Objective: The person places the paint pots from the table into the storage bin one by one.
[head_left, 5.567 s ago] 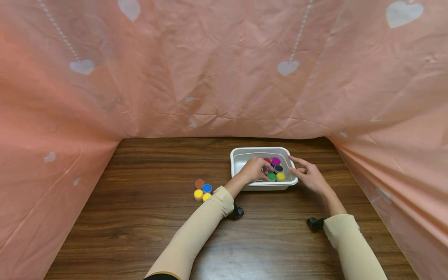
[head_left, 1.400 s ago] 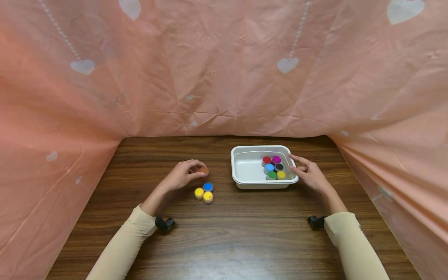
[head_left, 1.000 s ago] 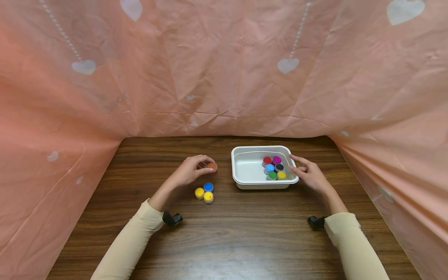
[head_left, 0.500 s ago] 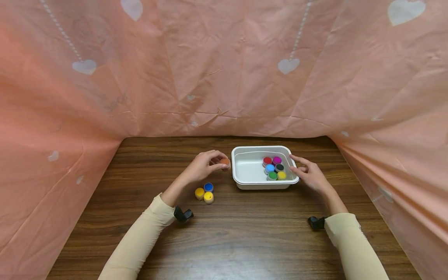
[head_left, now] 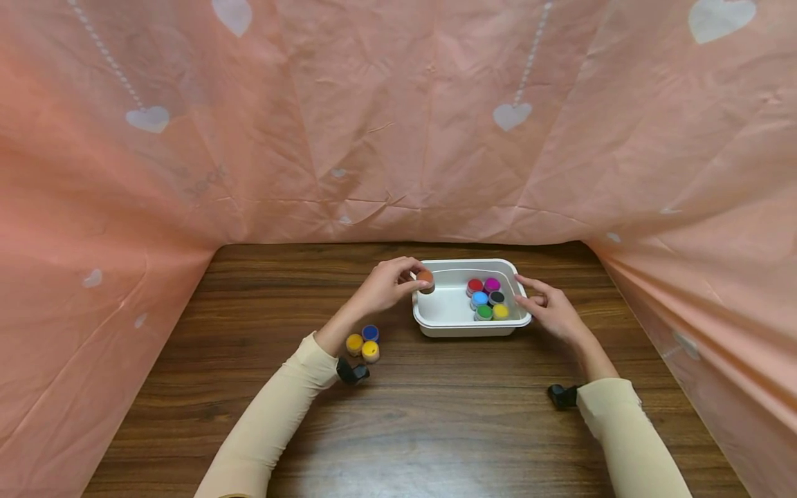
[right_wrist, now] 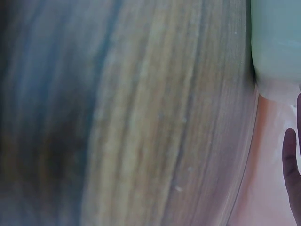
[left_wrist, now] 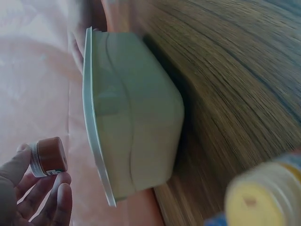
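My left hand (head_left: 389, 283) pinches a small brown paint pot (head_left: 426, 280) between thumb and fingers, held over the left rim of the white plastic tub (head_left: 467, 331). In the left wrist view, the paint pot (left_wrist: 51, 155) lies on its side in the fingertips, its ridged clear lid towards the thumb. At the tub's right end, my right hand (head_left: 554, 315) touches the rim with index finger and thumb. Inside the tub's right half stand several paint pots, among them a red pot (head_left: 475, 286), a green pot (head_left: 483, 312) and a black pot (head_left: 496, 297).
Left of the tub, a blue pot (head_left: 370, 334) and two yellow pots, one the front yellow pot (head_left: 370, 352), stand together on the brown wooden table (head_left: 436, 415), near my left forearm. A pink curtain (head_left: 398, 138) with hearts encloses the back and sides.
The left hand went from inside the tub to the loose pots, took the brown pot and carried it rightwards to the tub's left rim. The right hand has stayed put.
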Tool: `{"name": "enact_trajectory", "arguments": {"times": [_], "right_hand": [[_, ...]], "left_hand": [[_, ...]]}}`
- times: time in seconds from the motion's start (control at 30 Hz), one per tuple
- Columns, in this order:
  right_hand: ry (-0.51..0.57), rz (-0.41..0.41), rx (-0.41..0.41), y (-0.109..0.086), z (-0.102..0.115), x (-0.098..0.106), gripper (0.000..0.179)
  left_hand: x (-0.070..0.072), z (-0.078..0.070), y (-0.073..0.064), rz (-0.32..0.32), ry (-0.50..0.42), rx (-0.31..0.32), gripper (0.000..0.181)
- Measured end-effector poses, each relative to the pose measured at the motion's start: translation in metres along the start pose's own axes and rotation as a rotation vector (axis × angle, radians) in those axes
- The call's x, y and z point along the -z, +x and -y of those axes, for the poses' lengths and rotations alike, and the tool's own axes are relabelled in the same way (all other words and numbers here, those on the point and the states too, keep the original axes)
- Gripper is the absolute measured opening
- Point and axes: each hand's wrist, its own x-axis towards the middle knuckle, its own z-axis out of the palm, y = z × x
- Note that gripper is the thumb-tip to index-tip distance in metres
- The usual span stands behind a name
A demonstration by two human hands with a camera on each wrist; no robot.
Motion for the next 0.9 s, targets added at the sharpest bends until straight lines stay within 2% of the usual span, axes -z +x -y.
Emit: {"name": "enact_trajectory", "arguments": {"times": [0.2, 0.43, 0.67, 0.9], "right_hand": [[0.030, 0.013, -0.005, 0.000, 0.000, 0.001, 0.059], [0.032, 0.016, -0.009, 0.000, 0.000, 0.000, 0.059], [0.019, 0.025, -0.004, 0.000, 0.002, 0.002, 0.059], [0.036, 0.034, -0.022, 0.001, -0.002, 0.003, 0.060]], "left_hand": [[-0.016, -0.004, 0.017, 0.013, 0.017, -0.008, 0.025], [-0.036, -0.009, 0.034, 0.030, 0.047, 0.021, 0.028], [-0.052, -0.010, 0.046, 0.025, 0.074, 0.060, 0.028], [-0.063, -0.011, 0.056, 0.016, 0.136, 0.055, 0.030]]}}
